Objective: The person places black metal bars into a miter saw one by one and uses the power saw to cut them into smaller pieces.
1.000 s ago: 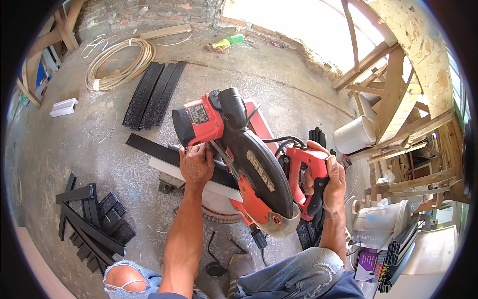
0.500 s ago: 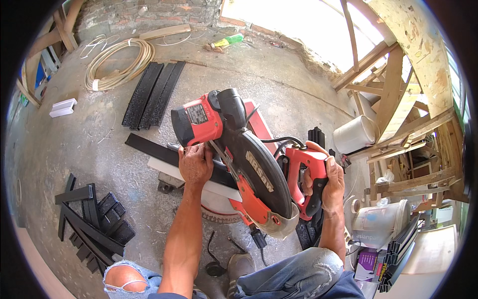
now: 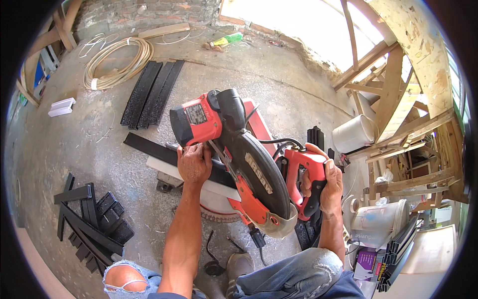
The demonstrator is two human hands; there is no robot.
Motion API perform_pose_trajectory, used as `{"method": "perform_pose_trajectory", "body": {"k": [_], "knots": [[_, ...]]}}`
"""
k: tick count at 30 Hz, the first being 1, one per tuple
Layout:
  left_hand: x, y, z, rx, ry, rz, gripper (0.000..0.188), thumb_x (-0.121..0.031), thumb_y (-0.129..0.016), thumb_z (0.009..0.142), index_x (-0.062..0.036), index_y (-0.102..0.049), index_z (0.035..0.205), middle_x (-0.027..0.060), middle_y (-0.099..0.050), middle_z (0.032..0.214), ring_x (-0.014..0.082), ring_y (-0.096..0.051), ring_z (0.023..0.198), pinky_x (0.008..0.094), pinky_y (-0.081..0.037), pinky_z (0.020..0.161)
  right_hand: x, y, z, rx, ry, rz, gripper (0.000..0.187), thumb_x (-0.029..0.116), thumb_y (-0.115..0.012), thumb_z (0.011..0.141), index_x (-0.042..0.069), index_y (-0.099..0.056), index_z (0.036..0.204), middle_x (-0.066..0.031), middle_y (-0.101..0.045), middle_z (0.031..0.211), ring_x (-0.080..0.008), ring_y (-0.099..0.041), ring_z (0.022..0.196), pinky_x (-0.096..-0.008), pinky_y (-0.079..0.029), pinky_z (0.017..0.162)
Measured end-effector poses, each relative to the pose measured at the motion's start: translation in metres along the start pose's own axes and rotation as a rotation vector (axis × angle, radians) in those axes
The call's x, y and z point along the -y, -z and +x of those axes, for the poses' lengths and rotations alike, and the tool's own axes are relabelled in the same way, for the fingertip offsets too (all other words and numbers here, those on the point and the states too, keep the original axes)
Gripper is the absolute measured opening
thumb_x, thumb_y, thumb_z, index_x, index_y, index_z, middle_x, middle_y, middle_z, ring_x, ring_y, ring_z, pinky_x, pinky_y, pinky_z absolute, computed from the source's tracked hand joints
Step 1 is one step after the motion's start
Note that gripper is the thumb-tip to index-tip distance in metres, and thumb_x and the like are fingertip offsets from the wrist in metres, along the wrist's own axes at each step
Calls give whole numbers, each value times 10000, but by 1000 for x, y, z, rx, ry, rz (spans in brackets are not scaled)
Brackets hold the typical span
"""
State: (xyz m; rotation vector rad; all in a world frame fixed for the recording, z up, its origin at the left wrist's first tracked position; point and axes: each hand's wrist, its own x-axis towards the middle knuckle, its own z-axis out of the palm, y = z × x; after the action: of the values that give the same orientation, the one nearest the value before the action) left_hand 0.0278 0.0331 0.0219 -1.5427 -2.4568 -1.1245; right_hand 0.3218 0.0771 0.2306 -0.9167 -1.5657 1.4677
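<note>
Standing on the concrete floor [image 3: 298, 79], just ahead of the person's jeans [image 3: 294, 271]: one electric saw [image 3: 244, 155], red and black, its head slanting across the middle. Room to move: widest beyond the saw, where floor stretches toward a rough brick wall [image 3: 159, 15]; at left, a band of floor parts the saw from a pile of black pieces [image 3: 99, 233]; at right, tighter, with black lengths [image 3: 315, 135] and a white bucket [image 3: 354, 133] near the handle [image 3: 308, 159]. Black bar [image 3: 149, 148]: one, lying across the saw base [image 3: 219, 202], beside a pale flat strip [image 3: 164, 168]; left end projecting past that strip, other end out of sight under the saw head. Left hand [image 3: 194, 163]: upon the bar, close under the motor housing [image 3: 199, 119]; grip bent over it, fingertips partly hidden, so how tightly it closes cannot be told. Right hand [image 3: 326, 187]: grip closed around the handle. Materials and shapes: guard [image 3: 264, 174], black, curved; motor housing, drum-shaped, red with dark cap; bar, straight, narrow; floor, grey, sprinkled with pale specks. Farther off: black strips [image 3: 149, 94], speckled, side by side; tan coil [image 3: 117, 81], round; white offcut [image 3: 61, 107], channelled; wooden frame [image 3: 391, 94], rough planks.
</note>
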Motion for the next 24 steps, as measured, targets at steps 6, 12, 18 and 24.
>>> {"method": "perform_pose_trajectory", "body": {"k": [6,12,18,24], "knots": [[-2,4,0,-2,-4,-9,303,-265,-574,985,-33,-760,1039,150,-747,962,348,-697,981,551,-388,1103,-3,0,-3,-1,-4,1,754,532,-416,1113,-120,-448,1490,-68,-579,615,-121,-506,453,-272,-411,435],[1,3,1,26,6,16,305,-259,-570,985,-30,-761,1052,153,-748,967,348,-695,988,548,-390,1100,-4,1,-2,10,9,-1,745,527,-411,1116,-117,-453,1488,-72,-581,613,-124,-508,450,-277,-416,433],[2,2,0,6,-8,1,337,-265,-566,989,-12,-769,1081,160,-754,1003,349,-696,1005,545,-383,1111,-3,1,1,-3,4,-8,730,515,-414,1118,-116,-461,1481,-75,-586,611,-120,-505,448,-275,-411,427],[1,4,1,1,-10,-15,326,-262,-569,985,-11,-767,1052,164,-752,990,354,-694,994,544,-383,1110,-2,-1,1,-3,8,2,738,524,-421,1115,-116,-462,1480,-72,-580,609,-116,-501,448,-273,-410,427]]}}
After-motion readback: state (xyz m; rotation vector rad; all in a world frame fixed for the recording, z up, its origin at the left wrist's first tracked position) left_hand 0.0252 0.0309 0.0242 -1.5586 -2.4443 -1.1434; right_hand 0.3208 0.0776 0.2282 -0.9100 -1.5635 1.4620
